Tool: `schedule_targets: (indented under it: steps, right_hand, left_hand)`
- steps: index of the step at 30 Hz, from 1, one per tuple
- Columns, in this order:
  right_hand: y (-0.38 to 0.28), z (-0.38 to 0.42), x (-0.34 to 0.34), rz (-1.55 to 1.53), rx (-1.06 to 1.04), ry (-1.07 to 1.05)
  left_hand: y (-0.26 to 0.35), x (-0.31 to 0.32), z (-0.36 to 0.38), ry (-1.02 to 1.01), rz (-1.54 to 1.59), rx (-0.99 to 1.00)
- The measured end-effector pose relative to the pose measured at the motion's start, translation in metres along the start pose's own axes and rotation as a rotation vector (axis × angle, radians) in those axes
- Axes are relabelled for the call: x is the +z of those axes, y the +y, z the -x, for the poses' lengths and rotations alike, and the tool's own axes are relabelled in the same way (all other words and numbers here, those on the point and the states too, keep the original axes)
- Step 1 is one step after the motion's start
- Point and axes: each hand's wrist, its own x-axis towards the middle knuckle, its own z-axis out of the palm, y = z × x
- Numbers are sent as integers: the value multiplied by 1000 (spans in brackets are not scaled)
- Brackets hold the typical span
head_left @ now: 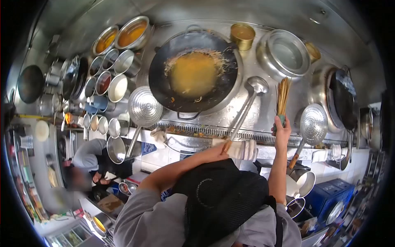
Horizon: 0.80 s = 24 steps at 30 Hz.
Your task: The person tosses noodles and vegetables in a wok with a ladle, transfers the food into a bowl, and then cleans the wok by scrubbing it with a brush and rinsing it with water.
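My right hand (282,128) is closed around the green-bound base of a bamboo brush (283,96), whose bristles point away from me over the steel stove top. My left hand (221,151) grips the wooden end of a long ladle (245,110). The ladle's bowl rests on the stove between the wok and a steel pot. A large black wok (158,78) holds yellowish, cloudy liquid (193,75) with thin strands around its edge. Beside my left hand, a striped cloth (245,150) lies at the stove's front edge.
Perforated strainers (145,106) (314,124) lie on both sides. Steel pots (289,51) and a gold tin (242,36) stand behind. Seasoning containers (118,88) crowd the left. Another person (88,158) is at the lower left. A drain grate (197,128) runs along the front.
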Motion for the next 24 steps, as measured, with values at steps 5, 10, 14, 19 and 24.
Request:
schedule_targets:
  steps: [5, 10, 14, 19, 24]
  right_hand:
    - [-46, 22, 81, 235, -224, -150]
    - [-74, 41, 158, 666, -745, -456]
    - [-113, 5, 195, 1346, -664, -816]
    - [-90, -67, 280, 1376, -634, -390]
    - [-47, 9, 356, 1354, -549, -298]
  left_hand:
    - [-13, -28, 17, -425, -254, 92]
    - [-60, -104, 92, 159, -57, 160]
    - [-100, -165, 182, 603, -65, -154]
    - [-188, -155, 213, 924, -187, -94]
    - [-185, -147, 167, 943, -39, -106]
